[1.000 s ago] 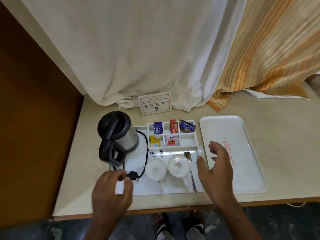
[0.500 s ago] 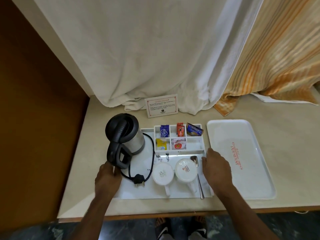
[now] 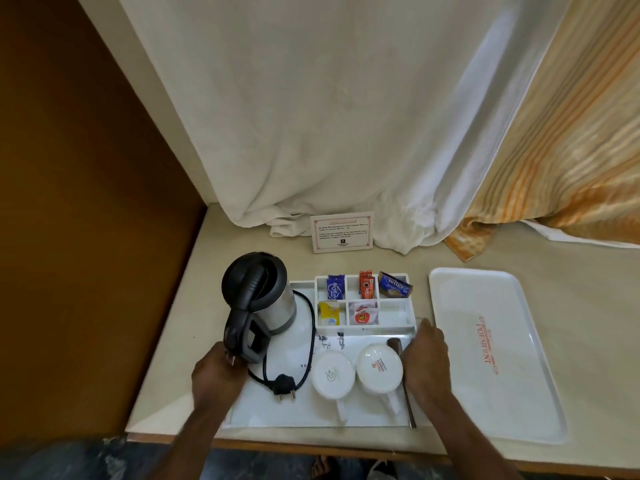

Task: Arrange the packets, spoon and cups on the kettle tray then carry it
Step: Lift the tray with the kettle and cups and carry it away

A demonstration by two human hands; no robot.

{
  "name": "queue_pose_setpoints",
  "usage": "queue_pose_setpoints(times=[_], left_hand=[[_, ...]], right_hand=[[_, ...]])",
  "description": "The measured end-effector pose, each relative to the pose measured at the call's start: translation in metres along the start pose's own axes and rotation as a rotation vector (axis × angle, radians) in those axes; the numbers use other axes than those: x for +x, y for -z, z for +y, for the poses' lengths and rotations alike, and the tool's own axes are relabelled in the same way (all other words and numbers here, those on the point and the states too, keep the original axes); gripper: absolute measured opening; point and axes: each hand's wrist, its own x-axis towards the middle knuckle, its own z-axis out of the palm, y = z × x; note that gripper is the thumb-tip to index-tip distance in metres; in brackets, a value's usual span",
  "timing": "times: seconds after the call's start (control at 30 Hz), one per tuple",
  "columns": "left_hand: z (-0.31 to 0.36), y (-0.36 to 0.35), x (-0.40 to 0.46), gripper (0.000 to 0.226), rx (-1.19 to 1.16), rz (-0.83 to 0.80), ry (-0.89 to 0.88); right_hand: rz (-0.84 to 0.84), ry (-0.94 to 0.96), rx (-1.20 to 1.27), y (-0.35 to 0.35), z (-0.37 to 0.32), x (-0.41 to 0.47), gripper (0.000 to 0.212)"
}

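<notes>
**Fingers at both short edges of the loaded kettle tray**

Fingers of the left hand (image 3: 218,375) curl down over the left edge of the white plastic kettle tray (image 3: 277,415); those of the right hand (image 3: 424,363) fold over its right edge, beside the steel spoon (image 3: 403,379). How tightly either grips cannot be told.

The tray lies flat on the beige table (image 3: 166,393), near its front edge. It carries a steel kettle with a black lid and handle (image 3: 258,303), its black cord and plug (image 3: 284,384), two upturned white cups (image 3: 356,372) and coloured packets (image 3: 367,289) standing in walled compartments.

Likely stiff but left-heavy: the kettle dominates that side, so opposite edges look the sensible hold. Kept level, the cups, breakable and free to slide on smooth plastic, should stay put.
</notes>
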Motion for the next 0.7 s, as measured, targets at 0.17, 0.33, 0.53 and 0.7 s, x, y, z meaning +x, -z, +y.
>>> queue_pose_setpoints(times=[0.17, 0.33, 0.53, 0.7], left_hand=[[-0.009, 0.018, -0.041, 0.032, -0.026, 0.071, 0.167], [-0.025, 0.057, -0.095, 0.027, -0.086, 0.205, 0.288], [-0.066, 0.105, -0.16, 0.019, -0.169, 0.418, 0.456], [-0.125, 0.154, -0.213, 0.03, -0.124, 0.586, 0.588]], right_hand=[[0.027, 0.143, 0.007, 0.013, 0.002, 0.002, 0.034], [-0.073, 0.414, -0.014, 0.028, -0.025, -0.007, 0.03], [-0.239, 0.642, -0.019, 0.021, -0.076, -0.048, 0.012], [-0.307, 0.81, -0.029, -0.012, -0.126, -0.111, 0.021]])
